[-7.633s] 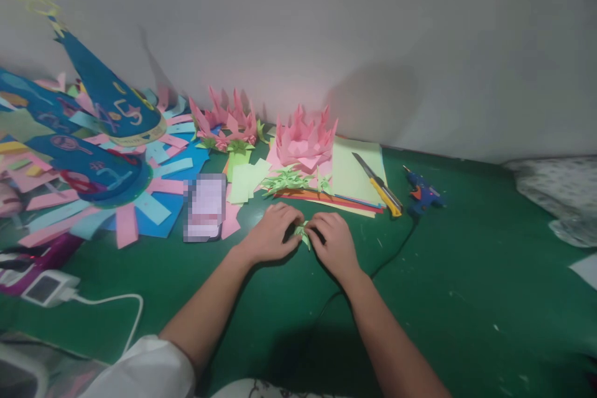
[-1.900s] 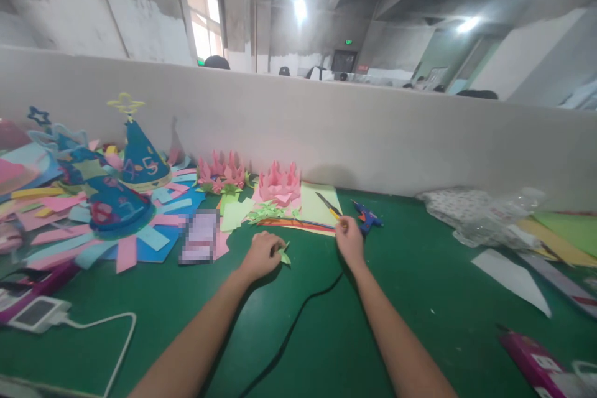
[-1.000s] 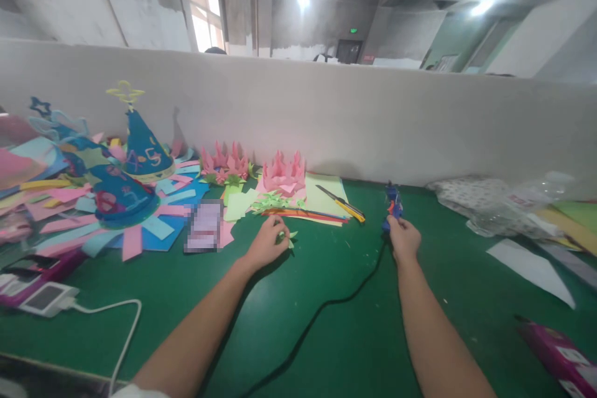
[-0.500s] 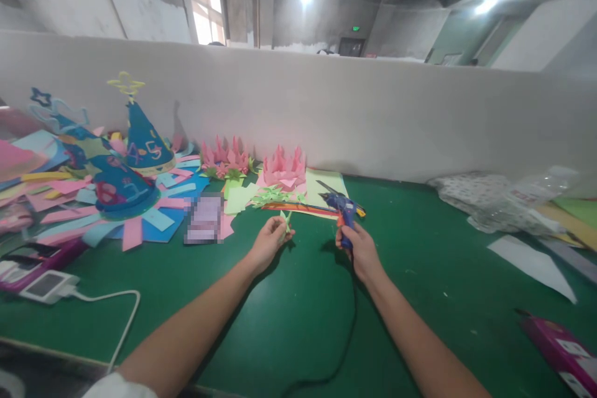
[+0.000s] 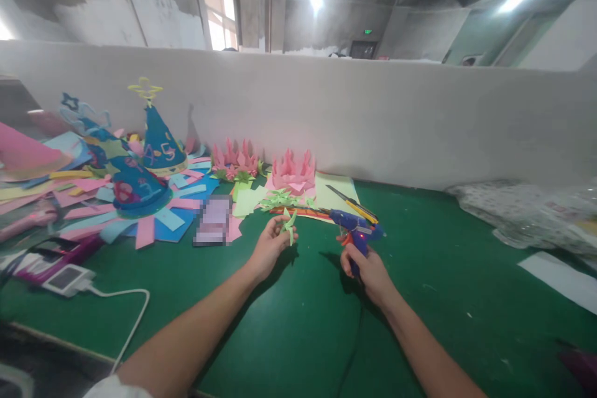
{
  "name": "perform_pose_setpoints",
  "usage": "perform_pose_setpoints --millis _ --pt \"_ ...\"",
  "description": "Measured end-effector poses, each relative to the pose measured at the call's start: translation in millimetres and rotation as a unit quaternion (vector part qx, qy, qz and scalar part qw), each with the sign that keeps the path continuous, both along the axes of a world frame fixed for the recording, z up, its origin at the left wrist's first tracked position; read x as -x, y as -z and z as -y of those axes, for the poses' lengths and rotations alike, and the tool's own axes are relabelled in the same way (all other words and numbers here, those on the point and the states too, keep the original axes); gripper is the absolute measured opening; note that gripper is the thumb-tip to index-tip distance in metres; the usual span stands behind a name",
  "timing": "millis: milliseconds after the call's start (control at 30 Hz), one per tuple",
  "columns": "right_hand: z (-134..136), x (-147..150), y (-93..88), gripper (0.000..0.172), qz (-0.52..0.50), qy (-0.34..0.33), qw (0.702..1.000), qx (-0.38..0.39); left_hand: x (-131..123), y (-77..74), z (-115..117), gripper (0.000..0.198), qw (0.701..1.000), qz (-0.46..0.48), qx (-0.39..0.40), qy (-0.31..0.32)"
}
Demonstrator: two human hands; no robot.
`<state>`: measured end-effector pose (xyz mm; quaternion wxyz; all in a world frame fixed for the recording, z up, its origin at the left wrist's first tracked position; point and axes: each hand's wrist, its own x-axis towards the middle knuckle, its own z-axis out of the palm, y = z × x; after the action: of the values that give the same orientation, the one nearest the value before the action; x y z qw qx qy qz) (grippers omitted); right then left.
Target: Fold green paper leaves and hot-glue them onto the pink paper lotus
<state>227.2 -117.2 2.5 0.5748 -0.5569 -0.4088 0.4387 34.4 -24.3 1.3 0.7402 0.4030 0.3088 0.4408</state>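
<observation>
Between the thumb and fingers of my left hand [image 5: 270,245] is a small green paper leaf piece [image 5: 290,227] with pointed tips. My right hand [image 5: 366,267] is wrapped round the handle of a blue glue gun [image 5: 352,227], its nozzle pointing left towards the leaf piece, apart from it. More green paper leaves [image 5: 282,200] lie in a pile just beyond my left hand. Behind them stands a pink paper crown [image 5: 293,173], with a second pink crown [image 5: 237,158] edged in green to its left. A yellow-handled craft knife [image 5: 357,204] lies behind the glue gun.
Blue party hats [image 5: 161,140] stand among paper strips on the left. A phone [image 5: 212,221] lies in front of the crowns. At left is a white charger [image 5: 68,278] with a cable. Plastic wrapping [image 5: 504,208] and white paper [image 5: 559,277] lie right, on the green table [image 5: 280,336].
My right hand has lowered slightly and moved right with the glue gun, away from my left hand. The green leaf piece has turned and shows more fully. The view has shifted a little left.
</observation>
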Motion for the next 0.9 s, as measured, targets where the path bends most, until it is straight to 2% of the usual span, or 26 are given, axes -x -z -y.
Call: perform_pose_setpoints --millis 233,433,700,900 --pt "4.1 -2.9 0.1 0.044 0.143 -0.034 0.989 -0.008 -4.6 2.8 5.1 0.041 0.999 0.000 -0.047 0.026" --pt "5.7 0.8 -1.4 0.045 0.236 -0.029 0.971 -0.002 -6.6 6.6 4.4 0.040 0.993 -0.044 -0.112 0.007" --pt "8.7 7.3 -1.6 0.041 0.253 -0.034 0.967 0.012 -5.8 15.9 1.6 0.030 0.981 -0.086 -0.172 0.001" --pt "13.0 9.7 -6.1 0.039 0.230 -0.062 0.971 0.008 -0.9 0.4 9.2 0.023 0.982 -0.112 -0.149 -0.022"
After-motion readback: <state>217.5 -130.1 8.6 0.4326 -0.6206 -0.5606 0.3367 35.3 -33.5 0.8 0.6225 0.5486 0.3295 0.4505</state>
